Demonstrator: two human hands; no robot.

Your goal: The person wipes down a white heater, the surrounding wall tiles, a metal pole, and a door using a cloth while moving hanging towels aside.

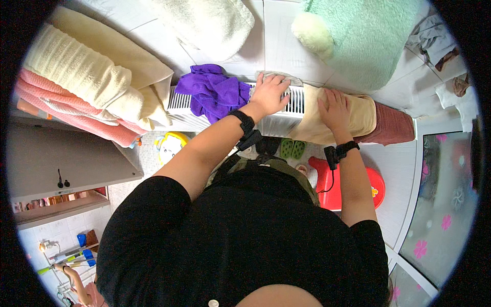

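A white radiator with a slotted top runs along the tiled wall before me. My left hand lies palm down on its top with the fingers spread, over the edge of a thin grey cloth. Just left of it, a crumpled purple cloth hangs over the radiator. My right hand rests flat on a cream cloth draped over the radiator, its thumb apart from the fingers. Beyond that cloth, a reddish-brown cloth covers the radiator's right end. Neither hand grips anything.
Cream towels and pink towels hang at left above a grey cabinet. White and mint-green plush cloths hang above. Below are green clogs and a red plastic basin. A person's arm shows lower left.
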